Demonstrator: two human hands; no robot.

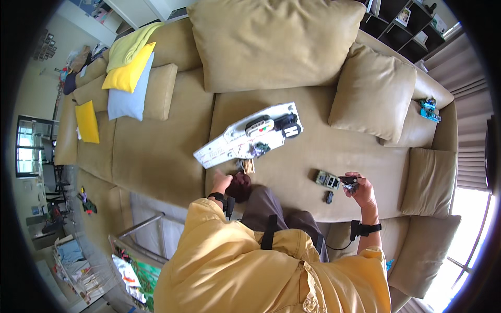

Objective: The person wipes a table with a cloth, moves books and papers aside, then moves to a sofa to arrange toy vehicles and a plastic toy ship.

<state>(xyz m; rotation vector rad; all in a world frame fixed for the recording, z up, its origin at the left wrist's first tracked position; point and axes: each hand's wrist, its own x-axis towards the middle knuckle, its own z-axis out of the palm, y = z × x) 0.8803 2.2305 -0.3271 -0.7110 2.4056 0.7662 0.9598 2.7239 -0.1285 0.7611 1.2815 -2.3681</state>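
Observation:
My right hand point(362, 194) is closed on a small black and grey toy vehicle point(349, 182), held above the right part of the sofa seat. Just left of it, a grey-green toy truck point(327, 179) rests on the cushion, with a tiny dark toy car point(329, 197) below. My left hand point(221, 182) is low beside a dark maroon thing point(239, 187) whose kind I cannot make out; its fingers are partly hidden. Beyond that hand lies a long white toy ship point(219, 151) with a black round pad and small toys on its deck. A tan object point(248, 166) touches its near edge.
The brown sofa point(172, 151) carries large cushions point(276, 44) along its back. Yellow pillows point(87, 121) and a light blue pillow point(130, 99) lie left. A blue toy point(429, 110) sits on the right cushion. A metal-framed table point(143, 225) stands at lower left.

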